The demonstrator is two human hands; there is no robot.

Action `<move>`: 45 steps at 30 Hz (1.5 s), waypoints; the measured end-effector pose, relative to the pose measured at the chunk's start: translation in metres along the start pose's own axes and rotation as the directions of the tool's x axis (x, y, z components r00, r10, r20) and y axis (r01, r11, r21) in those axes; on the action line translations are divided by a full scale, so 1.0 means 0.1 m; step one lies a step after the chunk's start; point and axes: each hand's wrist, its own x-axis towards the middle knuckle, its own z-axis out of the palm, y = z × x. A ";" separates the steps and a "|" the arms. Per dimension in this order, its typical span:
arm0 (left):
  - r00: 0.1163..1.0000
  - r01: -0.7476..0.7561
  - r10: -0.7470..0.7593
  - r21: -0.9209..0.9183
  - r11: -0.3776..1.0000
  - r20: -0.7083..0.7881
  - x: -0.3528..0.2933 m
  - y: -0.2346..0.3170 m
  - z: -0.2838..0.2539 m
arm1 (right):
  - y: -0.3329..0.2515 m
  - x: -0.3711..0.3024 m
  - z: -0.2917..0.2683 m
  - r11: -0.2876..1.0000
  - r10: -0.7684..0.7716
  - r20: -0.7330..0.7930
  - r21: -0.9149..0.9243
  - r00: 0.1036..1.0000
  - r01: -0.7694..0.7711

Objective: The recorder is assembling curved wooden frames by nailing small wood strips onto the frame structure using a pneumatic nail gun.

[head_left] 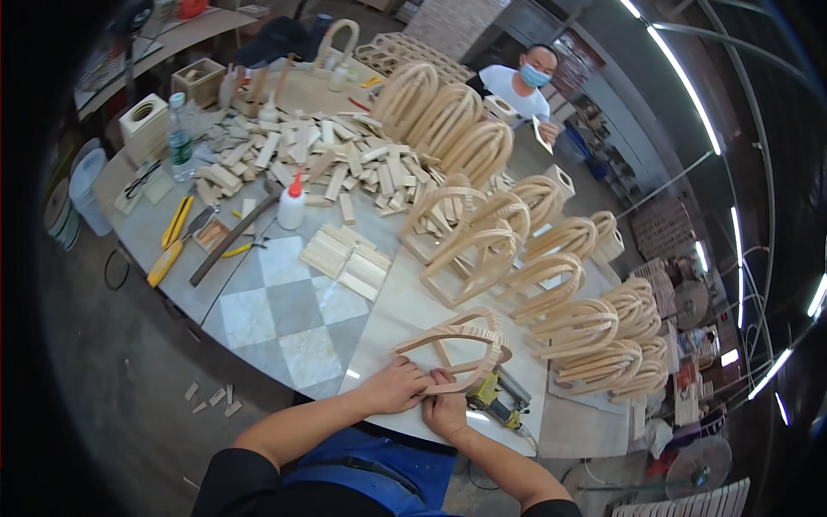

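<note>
Both of my hands are at the near edge of the table, closed on a pale wooden arched frame (494,355) made of bent strips that meet at a curved top. My left hand (399,385) grips the frame's near left end. Close beside it, my right hand (444,412) pinches the near lower strip, its fingers partly hidden by the wood. A green and black nail gun (493,403) lies on the white board just right of the frame, apart from my hands.
Finished-looking arched frames (564,280) stand in rows to the right. Wood blocks (345,164) are heaped at the back. On the left lie a hammer (233,237), a yellow utility knife (177,220) and a red-capped squeeze bottle (293,208). A masked person (519,84) stands across the table.
</note>
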 end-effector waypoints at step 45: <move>0.992 0.102 -0.105 0.038 0.994 0.076 0.63 0.76 0.30 | 0.61 -0.53 -0.67 0.974 -0.013 -0.124 0.225 0.992 0.041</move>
